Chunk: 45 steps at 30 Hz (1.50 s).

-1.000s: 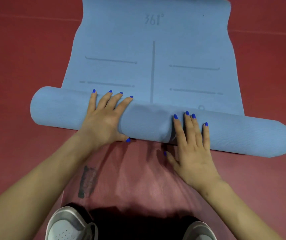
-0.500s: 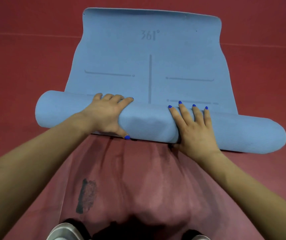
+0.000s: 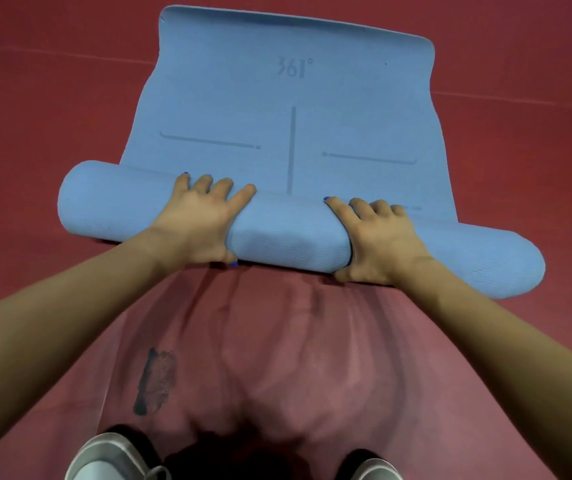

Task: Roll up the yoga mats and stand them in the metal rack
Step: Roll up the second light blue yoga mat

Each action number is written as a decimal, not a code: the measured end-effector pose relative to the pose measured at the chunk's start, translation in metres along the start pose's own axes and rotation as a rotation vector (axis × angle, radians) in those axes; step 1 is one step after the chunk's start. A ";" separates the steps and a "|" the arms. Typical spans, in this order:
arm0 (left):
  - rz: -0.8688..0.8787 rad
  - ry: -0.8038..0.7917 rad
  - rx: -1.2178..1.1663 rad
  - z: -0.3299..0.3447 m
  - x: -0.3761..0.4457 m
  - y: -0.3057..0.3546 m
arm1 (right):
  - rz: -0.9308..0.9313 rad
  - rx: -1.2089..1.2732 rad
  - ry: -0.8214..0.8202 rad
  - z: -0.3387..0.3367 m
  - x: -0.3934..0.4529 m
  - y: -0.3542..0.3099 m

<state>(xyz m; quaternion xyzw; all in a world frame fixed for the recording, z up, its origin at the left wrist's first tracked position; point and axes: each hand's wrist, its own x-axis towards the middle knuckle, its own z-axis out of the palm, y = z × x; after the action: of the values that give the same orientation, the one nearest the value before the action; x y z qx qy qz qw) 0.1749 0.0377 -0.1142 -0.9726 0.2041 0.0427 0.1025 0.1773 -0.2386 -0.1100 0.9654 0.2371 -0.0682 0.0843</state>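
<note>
mat: blue yoga mat (image 3: pixel 291 98) laid on red floor (image 3: pixel 35 116), near part rolled, far end flat
left hand (image 3: pixel 194 220): fingers curled over roll, gripped
right hand (image 3: pixel 378 237): fingers curled over roll, gripped
shoes (image 3: pixel 111 455): 2 seen, near edge

The person's arms were bare, with no sleeve showing on either. The left hand (image 3: pixel 198 223) and the right hand (image 3: pixel 378 237) both had bright blue polish on the nails. At the bottom edge were pale grey-white shoes: the left shoe (image 3: pixel 108 459) and the right shoe (image 3: pixel 374 471).
</note>
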 end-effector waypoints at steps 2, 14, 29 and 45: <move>0.021 0.053 -0.031 0.002 -0.007 0.002 | -0.017 0.003 0.013 0.001 -0.006 -0.001; 0.099 0.005 -0.129 -0.003 -0.127 0.059 | -0.074 0.167 -0.032 0.012 -0.125 -0.037; 0.153 -0.143 -0.185 -0.007 -0.183 0.080 | -0.043 0.247 -0.180 0.016 -0.188 -0.070; 0.061 -0.174 -0.464 -0.006 -0.136 0.058 | 0.159 0.386 0.074 0.007 -0.204 -0.092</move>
<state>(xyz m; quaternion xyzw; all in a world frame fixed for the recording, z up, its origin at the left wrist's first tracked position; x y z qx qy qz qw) 0.0273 0.0376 -0.1020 -0.9561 0.2087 0.1753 -0.1074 -0.0461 -0.2508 -0.0936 0.9811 0.1458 -0.0701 -0.1058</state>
